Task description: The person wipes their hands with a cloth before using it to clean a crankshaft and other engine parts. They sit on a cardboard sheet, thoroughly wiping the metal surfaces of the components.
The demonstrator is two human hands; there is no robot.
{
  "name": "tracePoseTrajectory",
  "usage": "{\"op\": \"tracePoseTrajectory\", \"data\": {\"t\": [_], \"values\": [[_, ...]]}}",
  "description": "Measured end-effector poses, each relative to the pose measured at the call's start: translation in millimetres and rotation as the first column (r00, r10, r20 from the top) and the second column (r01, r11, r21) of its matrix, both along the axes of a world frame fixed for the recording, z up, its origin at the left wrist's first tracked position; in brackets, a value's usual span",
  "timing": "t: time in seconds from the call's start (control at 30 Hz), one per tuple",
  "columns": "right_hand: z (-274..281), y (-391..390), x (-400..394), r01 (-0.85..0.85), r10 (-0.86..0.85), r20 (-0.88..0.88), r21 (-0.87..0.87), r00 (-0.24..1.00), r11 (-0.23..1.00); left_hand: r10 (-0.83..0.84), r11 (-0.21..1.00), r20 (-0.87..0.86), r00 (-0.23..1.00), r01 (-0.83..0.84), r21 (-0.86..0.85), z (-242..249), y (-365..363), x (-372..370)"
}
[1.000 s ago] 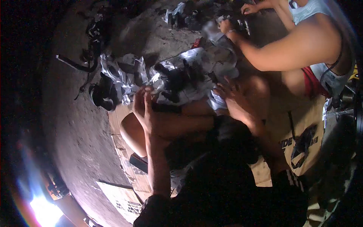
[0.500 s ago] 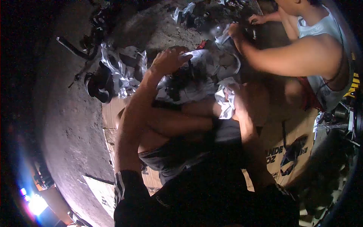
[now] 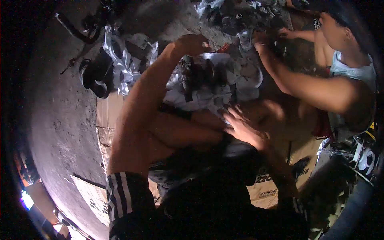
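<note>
Left hand [image 3: 195,43] now stretched past the dark, lumpy mechanical part [image 3: 191,77] on the crumpled white sheet [image 3: 178,97], can't tell its fingers' state; right hand [image 3: 246,129], clutching bunched white cloth earlier, now back-up, fingers spread apart.

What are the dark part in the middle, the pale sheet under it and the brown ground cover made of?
Dark part: probably metal, dull and grimy; uneven blackish surface with faint highlights, though shadow leaves it open.
Pale sheet: thin, plastic or paper; wrinkled, with smudges.
Brown ground cover: cardboard, matte; box-style black print and straight creases.
</note>
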State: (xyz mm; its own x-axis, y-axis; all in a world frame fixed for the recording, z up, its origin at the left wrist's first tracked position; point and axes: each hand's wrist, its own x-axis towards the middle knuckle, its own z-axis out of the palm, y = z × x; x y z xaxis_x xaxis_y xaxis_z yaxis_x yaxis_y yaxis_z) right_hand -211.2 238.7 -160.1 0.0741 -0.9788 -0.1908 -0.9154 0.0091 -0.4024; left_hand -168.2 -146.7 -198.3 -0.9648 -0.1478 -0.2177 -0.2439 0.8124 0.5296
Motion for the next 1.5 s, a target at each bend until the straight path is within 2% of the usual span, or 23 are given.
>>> {"op": "tracePoseTrajectory", "data": {"t": [0.13,0.2,0.23,0.3,0.37,0.4,0.47,0.5,0.57,0.67,0.73,0.87,0.93,0.97,1.0,1.03,1.07,1.13,1.17,1.23,1.33,1.47,1.5], "values": [[-42,-5,-30,0.104,-0.109,0.239,0.031,0.965,0.994,-0.107,0.993,0.047,0.993,0.109,-0.042,-21,-22,-2],[-68,-17,-39,0.370,-0.342,0.539,0.061,0.770,0.927,0.107,0.989,0.134,0.985,-0.119,0.085,0,-19,6],[-46,-42,-36,0.444,-0.423,0.453,0.065,0.785,0.894,0.101,0.990,0.133,0.986,-0.112,0.082,-15,-28,4],[-6,-99,-32,0.487,-0.432,0.549,0.051,0.715,0.872,0.088,0.995,-0.193,0.977,-0.076,0.067,-62,-43,3],[25,-143,-15,0.441,-0.302,0.373,-0.376,0.877,0.815,0.223,0.955,-0.050,0.974,-0.208,0.210,-29,-29,3],[14,-160,-10,0.438,-0.301,0.372,-0.371,0.878,0.819,0.335,0.882,0.100,0.937,-0.349,0.315,-12,-26,3],[-12,-191,-1,0.276,-0.273,0.079,-0.482,0.959,0.832,0.278,0.924,0.026,0.960,-0.274,0.268,-26,-32,6],[-20,-198,7,0.271,-0.268,0.078,-0.487,0.960,0.830,0.196,0.979,-0.168,0.966,-0.182,0.092,-57,-40,4],[-31,-209,18,0.412,-0.286,0.323,-0.449,0.902,0.793,0.070,0.988,-0.339,0.938,-0.112,-0.106,-69,-48,1],[-18,-194,32,0.416,-0.329,0.302,-0.297,0.895,0.859,0.129,0.982,-0.299,0.946,-0.079,0.174,-41,-36,-2],[-15,-194,27,0.409,-0.318,0.314,-0.291,0.895,0.865,0.285,0.929,0.139,0.948,-0.309,0.203,-9,-30,-8],[-21,-199,32,0.480,-0.378,0.374,-0.234,0.847,0.845,0.241,0.966,-0.128,0.962,-0.225,0.129,-81,-52,-9],[-24,-193,33,0.452,-0.339,0.328,-0.380,0.882,0.807,0.115,0.986,-0.186,0.976,-0.089,0.140,-79,-57,-7],[-25,-184,28,0.493,-0.309,0.467,-0.346,0.829,0.798,0.118,0.986,-0.189,0.975,-0.092,0.138,-79,-59,-6],[-18,-176,24,0.527,-0.276,0.592,-0.303,0.757,0.794,0.029,0.997,-0.212,0.977,-0.044,-0.068,-62,-50,-3],[-3,-170,22,0.483,-0.274,0.553,-0.274,0.787,0.832,-0.063,0.964,-0.217,0.974,0.003,-0.265,-59,-42,-4],[-3,-167,23,0.480,-0.279,0.546,-0.267,0.790,0.836,-0.058,0.967,-0.222,0.973,0.000,-0.254,-55,-32,-5],[-5,-169,23,0.343,-0.273,0.248,-0.314,0.930,0.885,0.359,0.925,-0.069,0.931,-0.364,-0.110,-52,-27,-12],[-8,-169,23,0.337,-0.295,0.179,-0.287,0.939,0.897,0.364,0.922,-0.074,0.929,-0.370,-0.110,-50,-32,-13],[-7,-182,25,0.335,-0.275,0.247,-0.251,0.929,0.908,0.015,0.991,-0.124,0.992,-0.031,-0.126,-72,-50,-9],[-24,-184,20,0.261,-0.198,0.236,-0.273,0.951,0.926,-0.231,0.919,-0.340,0.912,0.090,-0.384,-65,-44,-3],[-13,-185,5,-0.026,0.036,0.009,-0.486,0.999,0.873,-0.054,0.998,-0.100,0.993,0.056,0.018,-27,-24,-9],[-11,-194,4,0.010,-0.010,0.003,-0.402,1.000,0.916,0.140,0.990,-0.039,0.989,-0.139,0.024,-23,-19,-5]]}}
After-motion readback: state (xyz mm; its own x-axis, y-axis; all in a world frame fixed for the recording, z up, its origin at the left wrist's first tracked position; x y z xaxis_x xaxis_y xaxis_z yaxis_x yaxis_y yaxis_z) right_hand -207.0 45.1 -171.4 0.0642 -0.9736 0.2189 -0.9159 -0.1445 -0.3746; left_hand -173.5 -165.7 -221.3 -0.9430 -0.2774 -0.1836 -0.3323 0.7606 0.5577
